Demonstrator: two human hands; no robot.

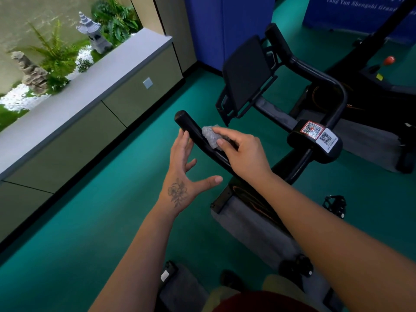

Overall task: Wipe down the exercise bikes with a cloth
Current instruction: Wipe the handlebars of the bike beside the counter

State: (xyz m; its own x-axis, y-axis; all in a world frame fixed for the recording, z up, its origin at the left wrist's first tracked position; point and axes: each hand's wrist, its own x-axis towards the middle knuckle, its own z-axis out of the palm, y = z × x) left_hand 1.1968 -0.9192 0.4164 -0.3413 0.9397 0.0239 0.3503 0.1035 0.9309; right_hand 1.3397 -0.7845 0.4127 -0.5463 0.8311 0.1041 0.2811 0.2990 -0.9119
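we pressed the grey cloth (210, 136) onto the left handlebar (198, 137) with our right hand (244, 154), our spread left hand (182, 174) steadying it.

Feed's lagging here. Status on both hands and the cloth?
Right hand presses grey cloth on the bike's left handlebar. Left hand open, fingertips touching that bar. Tablet holder beyond, nothing blocking.

Bare forearms, no sleeves. A flower tattoo (176, 192) marks the back of the left hand (184, 176). Dark red garment (258, 302) at bottom centre.
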